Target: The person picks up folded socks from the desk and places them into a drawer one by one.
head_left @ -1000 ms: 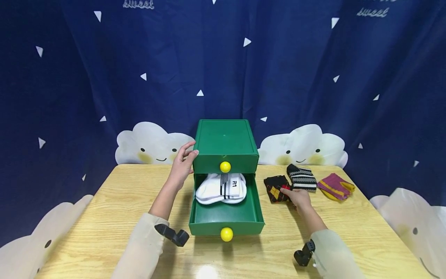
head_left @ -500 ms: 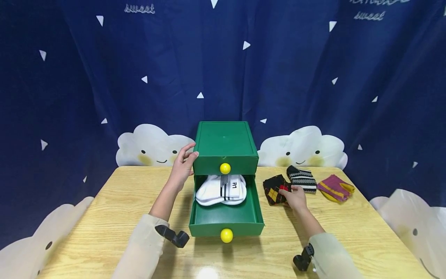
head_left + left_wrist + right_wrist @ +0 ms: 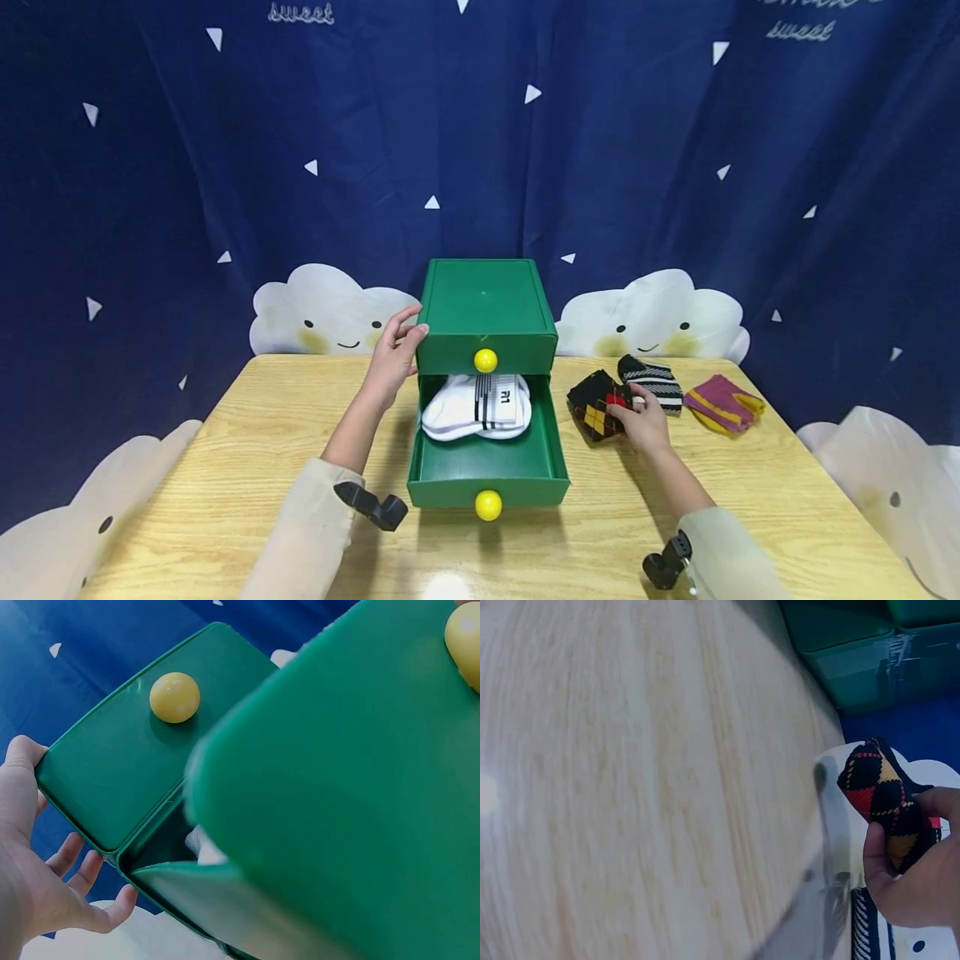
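My left hand (image 3: 392, 358) rests against the left side of a green two-drawer box (image 3: 483, 296), its thumb at the upper front corner and its fingers along the side, as the left wrist view also shows. The lower drawer (image 3: 487, 492) is pulled out and holds folded white socks (image 3: 480, 407) with black stripes. To the right, my right hand (image 3: 647, 421) pinches a folded pair of black argyle socks (image 3: 592, 404) with red and yellow diamonds. In the right wrist view, thumb and fingers grip the edge of these argyle socks (image 3: 885, 795).
Black-and-white patterned socks (image 3: 652, 383) lie just behind my right hand, and purple-and-yellow socks (image 3: 723, 402) farther right on the wooden table (image 3: 300, 417). Yellow ball knobs (image 3: 486, 360) stick out from the drawer fronts. A dark blue curtain (image 3: 480, 125) hangs behind the table.
The argyle socks have turned and tilted up a little in my right hand, and its fingers now wrap their right edge. My left hand and the drawer have stayed put.
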Demonstrator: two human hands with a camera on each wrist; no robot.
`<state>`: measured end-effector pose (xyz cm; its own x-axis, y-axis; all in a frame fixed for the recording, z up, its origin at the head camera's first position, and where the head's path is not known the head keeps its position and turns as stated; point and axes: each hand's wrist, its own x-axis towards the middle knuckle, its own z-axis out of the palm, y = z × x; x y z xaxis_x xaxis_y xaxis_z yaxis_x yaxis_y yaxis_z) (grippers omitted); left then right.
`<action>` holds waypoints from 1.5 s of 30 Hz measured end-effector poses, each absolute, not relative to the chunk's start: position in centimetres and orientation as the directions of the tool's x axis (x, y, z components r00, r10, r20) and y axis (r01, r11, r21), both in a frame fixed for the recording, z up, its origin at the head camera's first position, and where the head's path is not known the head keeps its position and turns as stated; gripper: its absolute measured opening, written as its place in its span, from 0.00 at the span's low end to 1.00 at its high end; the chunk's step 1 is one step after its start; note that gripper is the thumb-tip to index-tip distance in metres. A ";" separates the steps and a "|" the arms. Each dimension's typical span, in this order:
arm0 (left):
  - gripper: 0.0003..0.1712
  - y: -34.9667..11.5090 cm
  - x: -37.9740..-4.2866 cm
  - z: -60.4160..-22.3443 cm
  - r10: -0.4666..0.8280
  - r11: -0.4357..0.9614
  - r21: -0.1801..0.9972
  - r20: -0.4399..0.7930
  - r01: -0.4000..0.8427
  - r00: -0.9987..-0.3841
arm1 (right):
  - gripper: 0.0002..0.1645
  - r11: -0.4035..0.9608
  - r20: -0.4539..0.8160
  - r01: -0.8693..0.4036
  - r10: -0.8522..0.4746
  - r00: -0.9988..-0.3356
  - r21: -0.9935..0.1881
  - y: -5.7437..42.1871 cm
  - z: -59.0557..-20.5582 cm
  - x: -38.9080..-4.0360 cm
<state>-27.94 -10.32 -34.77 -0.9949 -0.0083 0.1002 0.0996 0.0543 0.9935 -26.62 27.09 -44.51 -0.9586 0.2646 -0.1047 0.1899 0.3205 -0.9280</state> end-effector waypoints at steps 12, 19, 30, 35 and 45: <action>0.26 -10.5 -28.0 -34.8 0.010 0.053 0.995 0.087 0.088 -0.996 | 0.44 0.305 -0.093 0.164 0.234 -0.968 -0.938 27.8 -41.5 -25.1; 0.26 -10.5 -28.1 -34.7 0.008 0.052 0.995 0.083 0.083 -0.997 | 0.44 0.239 -0.042 0.086 0.184 -0.982 -0.967 30.2 -43.5 -26.7; 0.26 -10.4 -28.2 -34.7 -0.003 0.052 0.995 0.084 0.084 -0.996 | 0.41 0.172 -0.031 0.042 0.064 -0.997 -0.984 27.0 -36.3 -21.9; 0.26 -10.3 -28.1 -34.7 0.001 0.059 0.994 0.088 0.088 -0.996 | 0.41 0.164 -0.015 0.020 0.031 -0.999 -0.986 27.1 -35.3 -20.9; 0.26 -10.3 -27.9 -34.7 0.007 0.060 0.994 0.091 0.091 -0.996 | 0.40 0.193 0.023 -0.026 -0.017 -1.000 -0.981 26.6 -33.9 -19.4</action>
<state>-27.93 -10.33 -34.70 -0.9958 0.0065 0.0913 0.0915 0.0603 0.9940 -19.36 26.60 -33.89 -0.9996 -0.0175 0.0231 -0.0260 0.1934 -0.9808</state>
